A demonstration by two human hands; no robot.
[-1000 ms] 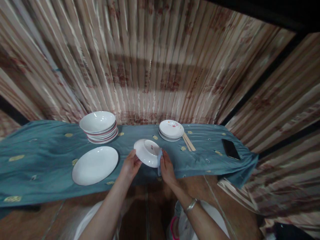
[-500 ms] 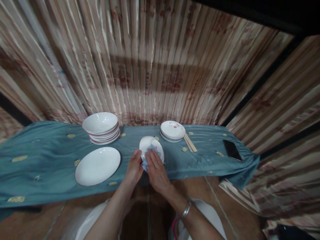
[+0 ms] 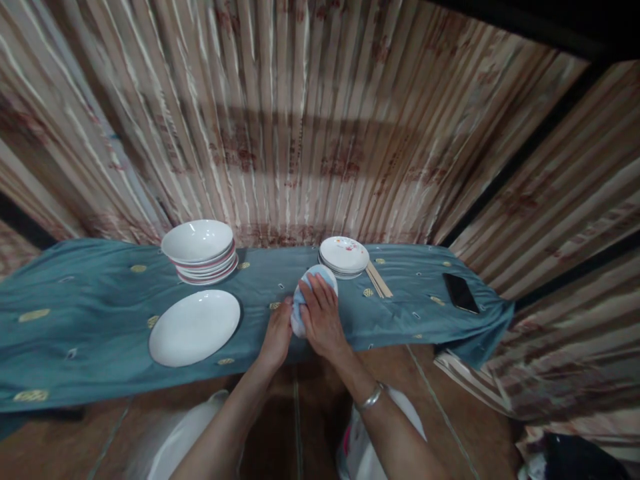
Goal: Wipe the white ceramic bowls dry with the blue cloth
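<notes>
My left hand (image 3: 278,332) grips the near left edge of a small white dish (image 3: 299,327), held tilted above the front part of the cloth-covered table. Pressed against the dish is a light blue cloth (image 3: 301,293), under the fingers of my right hand (image 3: 323,317). The hand and cloth hide most of the dish's face, so whether it is a bowl or a saucer is unclear. Just behind it stands a stack of small plates (image 3: 345,256), the top one with a red floral print. Left of my hands lies a large white oval plate (image 3: 196,328).
A stack of white bowls (image 3: 197,243) with red-banded dishes stands at the back left. Wooden chopsticks (image 3: 380,280) lie beside the small plates. A black phone (image 3: 461,292) rests at the right of the teal tablecloth (image 3: 110,313). Pleated curtains (image 3: 300,167) hang close behind.
Both hands have shifted slightly right and up with the dish. The dish has turned, and my right hand with the cloth now covers more of its face.
</notes>
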